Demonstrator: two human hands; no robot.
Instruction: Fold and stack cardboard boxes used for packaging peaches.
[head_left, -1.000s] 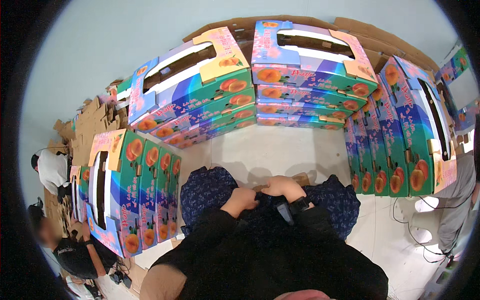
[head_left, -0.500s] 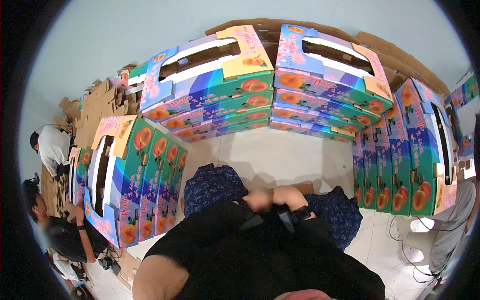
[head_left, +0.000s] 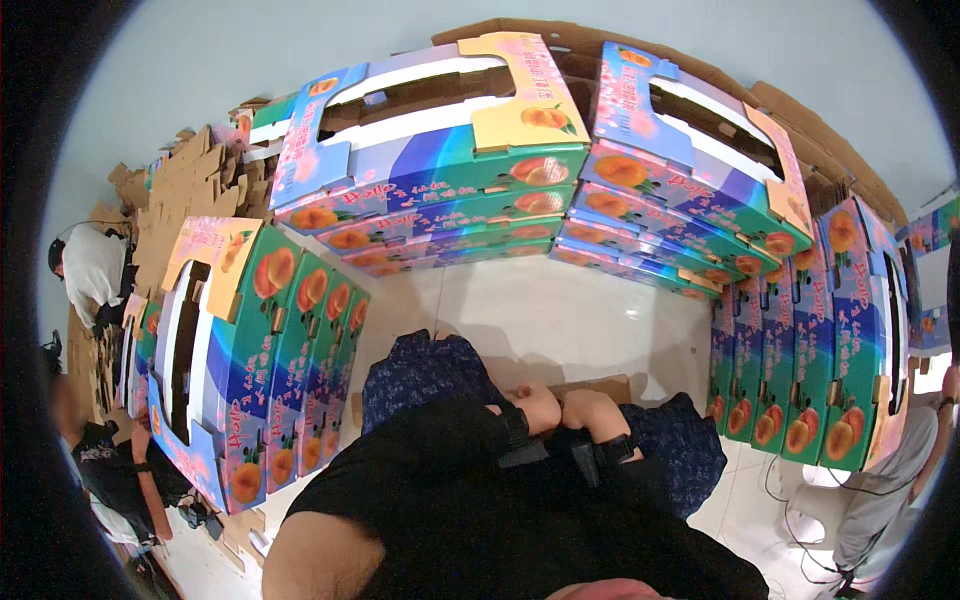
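Both of my hands are close together low in front of my body, between my knees in dark blue patterned cloth [head_left: 425, 375]. My left hand [head_left: 537, 405] is closed, its fingers curled inward; whatever is in it is hidden. Beside it, my right hand [head_left: 592, 412] bends inward at the wrist, and its fingers are turned out of sight. Dark bands [head_left: 515, 425] circle both wrists. Just beyond the hands a brown cardboard edge [head_left: 605, 384] shows, partly covered by them.
Colourful fruit-print cartons with cut-out tops stand in stacks: left [head_left: 250, 350], far left-centre [head_left: 430, 160], far right-centre [head_left: 690, 170] and right [head_left: 845, 330]. Flattened cardboard [head_left: 185, 190] lies behind. Other people are at the left [head_left: 110, 460] and right [head_left: 890, 470]; cables [head_left: 790, 560] trail on the floor.
My left hand, smeared by motion before, shows more clearly and sits slightly to the right. The view has shifted a little. The person at the left has moved lower.
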